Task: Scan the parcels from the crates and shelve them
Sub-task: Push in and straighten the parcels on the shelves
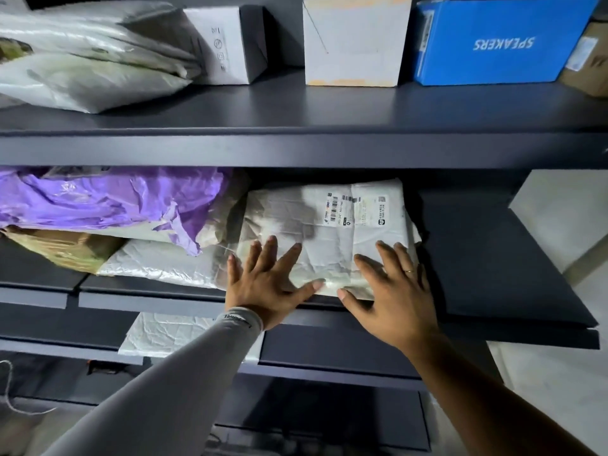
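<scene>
A white plastic mailer parcel [329, 222] with barcode labels lies flat on the middle shelf [493, 258] of a dark blue rack. My left hand [266, 281] rests on its near left corner with the fingers spread and straight. Pressing on its near right edge, my right hand [394, 291] is also flat, a ring on one finger. Neither hand grips the parcel.
Left of the parcel lie a purple bag [98, 202], a brown parcel [62, 248] and a white mailer [164, 261]. The upper shelf holds white bags [85, 60], two white boxes [230, 44] and a blue box [500, 41]. Another white mailer [164, 334] sits on the shelf below.
</scene>
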